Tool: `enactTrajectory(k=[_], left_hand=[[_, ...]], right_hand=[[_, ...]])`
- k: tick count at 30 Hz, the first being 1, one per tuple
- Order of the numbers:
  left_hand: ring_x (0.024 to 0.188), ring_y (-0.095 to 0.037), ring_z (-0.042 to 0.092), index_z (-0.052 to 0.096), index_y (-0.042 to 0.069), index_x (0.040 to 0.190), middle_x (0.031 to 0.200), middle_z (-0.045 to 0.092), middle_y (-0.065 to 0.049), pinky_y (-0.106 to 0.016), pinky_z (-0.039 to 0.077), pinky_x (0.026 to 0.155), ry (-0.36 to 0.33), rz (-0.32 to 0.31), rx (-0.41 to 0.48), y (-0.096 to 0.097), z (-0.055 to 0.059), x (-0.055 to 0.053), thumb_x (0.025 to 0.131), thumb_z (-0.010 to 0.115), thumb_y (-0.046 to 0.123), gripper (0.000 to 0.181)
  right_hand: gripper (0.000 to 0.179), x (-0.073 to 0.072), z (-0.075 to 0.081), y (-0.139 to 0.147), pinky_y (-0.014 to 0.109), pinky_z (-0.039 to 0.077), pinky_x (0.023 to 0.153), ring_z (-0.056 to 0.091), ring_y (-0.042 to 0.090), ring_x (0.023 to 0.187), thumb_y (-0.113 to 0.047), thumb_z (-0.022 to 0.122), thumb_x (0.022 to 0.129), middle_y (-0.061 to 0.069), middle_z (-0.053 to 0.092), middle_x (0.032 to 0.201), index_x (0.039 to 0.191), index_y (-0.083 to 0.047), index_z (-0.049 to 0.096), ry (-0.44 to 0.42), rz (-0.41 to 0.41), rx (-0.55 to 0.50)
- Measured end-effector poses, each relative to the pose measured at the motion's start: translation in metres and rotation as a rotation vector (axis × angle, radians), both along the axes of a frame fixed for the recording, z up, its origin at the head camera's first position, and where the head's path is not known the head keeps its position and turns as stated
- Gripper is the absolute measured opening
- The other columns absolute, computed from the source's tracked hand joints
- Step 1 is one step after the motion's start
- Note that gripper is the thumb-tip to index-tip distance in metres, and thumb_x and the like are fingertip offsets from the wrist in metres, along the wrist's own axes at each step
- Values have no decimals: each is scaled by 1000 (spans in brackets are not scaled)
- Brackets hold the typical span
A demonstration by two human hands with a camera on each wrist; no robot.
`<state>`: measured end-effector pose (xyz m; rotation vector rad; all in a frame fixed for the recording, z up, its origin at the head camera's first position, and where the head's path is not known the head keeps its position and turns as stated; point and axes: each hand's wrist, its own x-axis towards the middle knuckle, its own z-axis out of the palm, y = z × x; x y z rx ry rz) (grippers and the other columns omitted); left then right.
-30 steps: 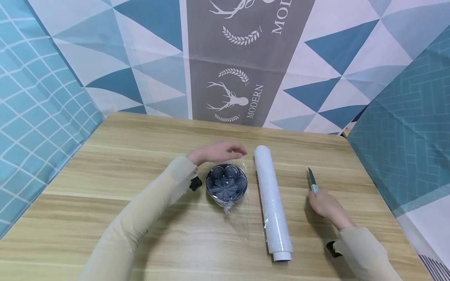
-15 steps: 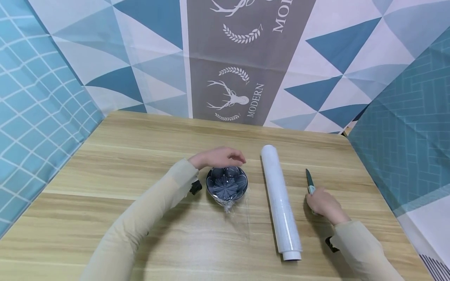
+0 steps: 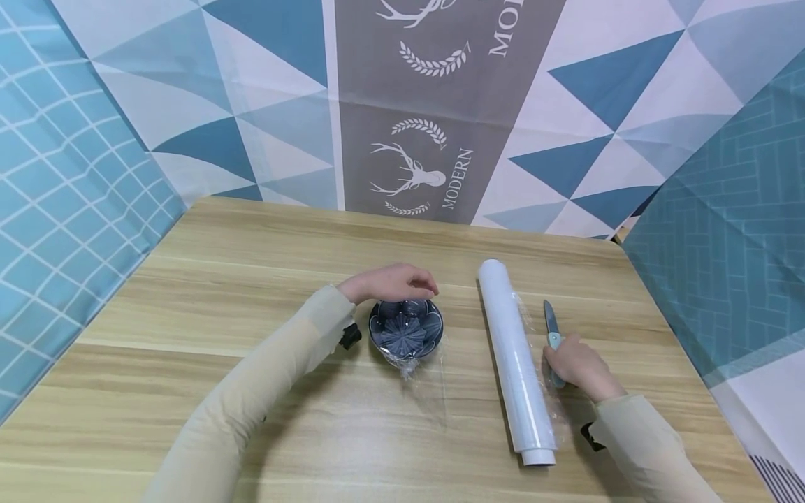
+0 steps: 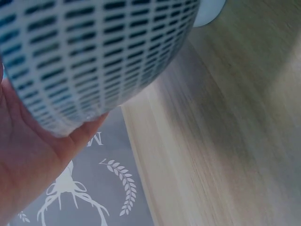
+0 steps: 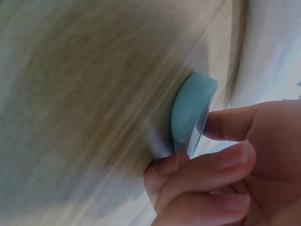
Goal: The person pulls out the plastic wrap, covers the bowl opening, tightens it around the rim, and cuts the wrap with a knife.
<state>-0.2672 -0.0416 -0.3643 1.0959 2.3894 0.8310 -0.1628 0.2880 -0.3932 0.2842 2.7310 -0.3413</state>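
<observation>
At the middle of the table stands a dark patterned bowl (image 3: 404, 335) with clear plastic wrap (image 3: 407, 370) stretched over it and bunched at its near rim. My left hand (image 3: 399, 282) lies along the bowl's far side. Up close in the left wrist view, the palm and a digit of that hand (image 4: 33, 160) touch the filmed side of the bowl (image 4: 103, 52). On the right, my right hand (image 3: 577, 363) holds a knife (image 3: 550, 320) low at the tabletop, blade pointing away. Thumb and fingers pinch its light blue handle (image 5: 190, 110) in the right wrist view.
Between the hands lies a long white roll of plastic wrap (image 3: 517, 363), slanting toward the near right. Loose film shows along its right side. A patterned cloth backdrop (image 3: 402, 98) stands behind the wooden table (image 3: 264, 237), with blue-tiled sheets at both sides.
The roll has moved right, toward the knife. My left hand has come down nearer to the bowl's far rim. My right hand has shifted slightly left, and the knife now lies flatter.
</observation>
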Motion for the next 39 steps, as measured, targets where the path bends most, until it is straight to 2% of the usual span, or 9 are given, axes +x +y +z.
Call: enactTrajectory(k=[10, 14, 20, 26, 29, 32, 35, 37, 39], left_hand=[[109, -15, 54, 58, 6, 116, 114, 61, -2, -31, 40, 97, -12, 4, 9, -2, -1, 0, 93, 49, 26, 32], [109, -15, 54, 58, 6, 115, 114, 61, -2, -31, 40, 97, -12, 9, 9, -3, -1, 1, 93, 50, 26, 32], [107, -14, 54, 59, 7, 115, 112, 61, 0, -30, 40, 96, -11, 15, 9, -3, -2, 1, 93, 50, 27, 31], [108, -13, 54, 59, 7, 115, 113, 61, 0, -29, 40, 96, -9, 23, 6, -3, -4, 0, 93, 50, 27, 31], [107, -13, 54, 60, 8, 114, 112, 61, 0, -30, 40, 96, -3, 21, 2, -4, -5, 0, 93, 50, 27, 30], [107, -12, 54, 61, 10, 112, 111, 61, 1, -30, 40, 95, 1, 24, -16, -7, -6, 0, 93, 49, 28, 28], [106, -11, 54, 62, 12, 111, 110, 62, 2, -30, 40, 95, 0, 28, -22, -8, -6, 0, 94, 47, 29, 28], [106, -11, 54, 62, 12, 111, 110, 62, 2, -30, 40, 95, 3, 27, -13, -9, -7, -1, 95, 45, 30, 30], [107, -12, 54, 62, 11, 111, 110, 62, 2, -31, 40, 96, 7, 24, -1, -9, -9, -1, 96, 43, 30, 32]], right_hand=[[70, -2, 3, 0, 37, 44, 53, 53, 30, 66, -36, 34, 92, 28, 53, 79, 114, 29, 24, -24, 24, 41], [79, -2, 5, -2, 45, 47, 60, 57, 39, 75, -44, 32, 93, 39, 52, 90, 118, 30, 18, -16, 33, 59], [78, -1, 7, -5, 50, 48, 65, 56, 49, 83, -41, 30, 94, 43, 50, 94, 120, 31, 12, -14, 41, 72], [76, -1, 11, -3, 47, 48, 63, 57, 42, 78, -40, 33, 94, 41, 51, 93, 117, 30, 17, -34, 55, 53], [67, -2, 17, -3, 41, 47, 58, 56, 34, 71, -38, 32, 94, 38, 51, 93, 109, 27, 35, -19, 75, 29], [62, -2, 28, -8, 36, 42, 52, 51, 29, 64, -34, 30, 95, 37, 49, 97, 111, 25, 38, 49, 93, -19], [53, 0, 41, -19, 33, 38, 47, 46, 24, 58, -29, 27, 95, 30, 50, 86, 111, 21, 35, 157, 119, -69], [42, 1, 48, -30, 30, 36, 44, 43, 20, 52, -26, 27, 95, 15, 47, 70, 104, 14, 38, 235, 144, -104], [34, 2, 54, -44, 29, 36, 44, 44, 17, 50, -23, 28, 96, 10, 47, 66, 101, 9, 41, 304, 180, -139]])
